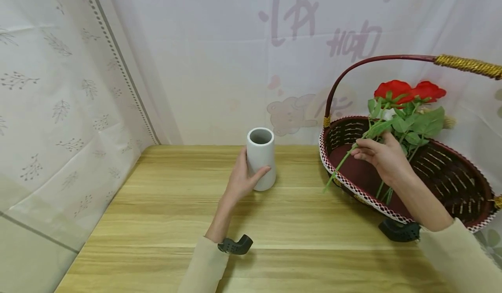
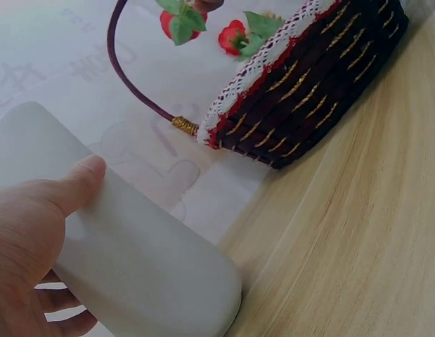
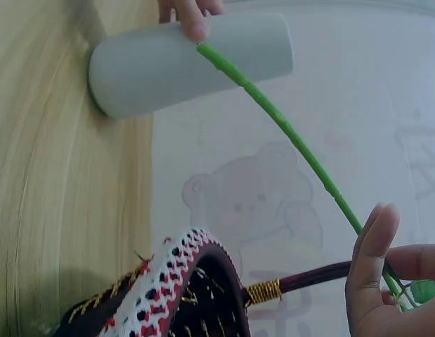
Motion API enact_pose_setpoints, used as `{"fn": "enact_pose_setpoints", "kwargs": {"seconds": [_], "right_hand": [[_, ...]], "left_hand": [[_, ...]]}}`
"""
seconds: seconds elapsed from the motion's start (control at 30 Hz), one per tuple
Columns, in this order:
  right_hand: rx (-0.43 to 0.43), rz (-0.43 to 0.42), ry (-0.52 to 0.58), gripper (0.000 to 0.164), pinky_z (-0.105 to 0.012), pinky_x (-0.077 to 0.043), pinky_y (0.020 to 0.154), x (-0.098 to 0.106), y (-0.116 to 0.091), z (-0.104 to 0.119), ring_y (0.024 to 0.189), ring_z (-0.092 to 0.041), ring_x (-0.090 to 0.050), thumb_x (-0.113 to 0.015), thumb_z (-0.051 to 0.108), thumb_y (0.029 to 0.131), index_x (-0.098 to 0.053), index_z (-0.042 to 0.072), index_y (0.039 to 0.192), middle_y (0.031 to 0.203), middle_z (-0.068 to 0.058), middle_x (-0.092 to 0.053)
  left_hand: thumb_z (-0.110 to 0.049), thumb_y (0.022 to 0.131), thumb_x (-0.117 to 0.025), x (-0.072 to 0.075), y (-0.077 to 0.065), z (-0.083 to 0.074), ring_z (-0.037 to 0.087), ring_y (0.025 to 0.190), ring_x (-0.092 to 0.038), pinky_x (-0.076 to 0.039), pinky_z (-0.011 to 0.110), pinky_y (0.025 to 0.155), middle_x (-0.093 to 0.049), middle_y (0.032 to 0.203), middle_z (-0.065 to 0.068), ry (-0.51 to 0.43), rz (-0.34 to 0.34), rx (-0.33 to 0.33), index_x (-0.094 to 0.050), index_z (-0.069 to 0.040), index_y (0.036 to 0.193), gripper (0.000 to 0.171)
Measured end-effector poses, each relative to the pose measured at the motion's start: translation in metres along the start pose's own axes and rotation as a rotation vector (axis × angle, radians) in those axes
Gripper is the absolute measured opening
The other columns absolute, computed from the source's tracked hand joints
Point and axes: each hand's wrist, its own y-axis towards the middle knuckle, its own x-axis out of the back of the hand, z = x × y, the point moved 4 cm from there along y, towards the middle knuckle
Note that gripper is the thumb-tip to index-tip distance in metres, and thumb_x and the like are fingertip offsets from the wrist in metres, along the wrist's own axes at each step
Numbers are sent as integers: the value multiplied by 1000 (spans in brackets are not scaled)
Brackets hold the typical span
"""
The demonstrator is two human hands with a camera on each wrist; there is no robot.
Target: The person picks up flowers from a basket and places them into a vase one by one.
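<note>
A white cylindrical vase (image 1: 262,157) stands upright on the wooden table, its round mouth facing up. My left hand (image 1: 240,180) grips its side, thumb across the front. My right hand (image 1: 386,160) pinches an artificial red rose (image 1: 393,92) by its green stem, above the basket (image 1: 354,192). The stem (image 3: 294,140) slants down toward the left, its cut end past the basket's rim. Another red rose (image 1: 430,91) stays in the basket, leaning on the far rim with its leaves (image 1: 425,120). The right hand partly hides the stems behind it.
The dark woven basket has a red and white lace rim and a tall arched handle (image 1: 368,59) wrapped in gold cord. Printed curtains (image 1: 204,66) hang behind the table (image 1: 164,223) and along its left side. Black wrist devices (image 1: 237,245) sit on both forearms.
</note>
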Motion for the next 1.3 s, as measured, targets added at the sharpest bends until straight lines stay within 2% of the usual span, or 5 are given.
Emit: {"fn": "enact_pose_setpoints", "kwargs": {"seconds": [0.17, 0.4, 0.67, 1.1, 1.3], "right_hand": [[18, 14, -27, 35, -26, -58, 69, -10, 0, -2, 73, -16, -71, -60, 5, 101, -34, 13, 122, 86, -5, -69], [30, 58, -87, 45, -27, -58, 72, -25, 0, -6, 75, -17, -72, -61, 5, 101, -33, 19, 133, 88, -7, -67], [35, 88, -172, 43, -29, -59, 73, -41, 0, -9, 76, -18, -72, -62, 8, 101, -35, 18, 133, 88, -8, -70], [131, 114, -332, 32, -30, -59, 74, -65, 1, -10, 74, -17, -72, -63, 8, 100, -40, 8, 123, 87, -7, -70], [171, 95, -418, 36, -31, -60, 72, -72, 4, -8, 73, -18, -72, -65, 10, 99, -43, 7, 127, 91, -9, -70]], "left_hand": [[-34, 88, -80, 0, -1, 0, 30, 127, -51, -42, 52, 105, -49, 140, 14, -6, 0, 1, -32, -7, 153, 85], [-36, 89, -79, -1, 0, 1, 28, 128, -50, -41, 50, 106, -48, 141, 13, -5, 2, 10, -31, -9, 153, 85], [-34, 89, -80, -1, 1, 1, 29, 126, -51, -43, 51, 105, -49, 140, 13, -8, -2, -9, -32, -8, 153, 84], [-35, 88, -80, 0, 1, 3, 27, 127, -50, -42, 50, 105, -48, 141, 11, -10, 5, 10, -31, -10, 154, 86], [-35, 89, -79, 0, 1, 3, 28, 126, -50, -42, 50, 105, -49, 140, 12, -7, 5, 0, -31, -9, 153, 84]]}}
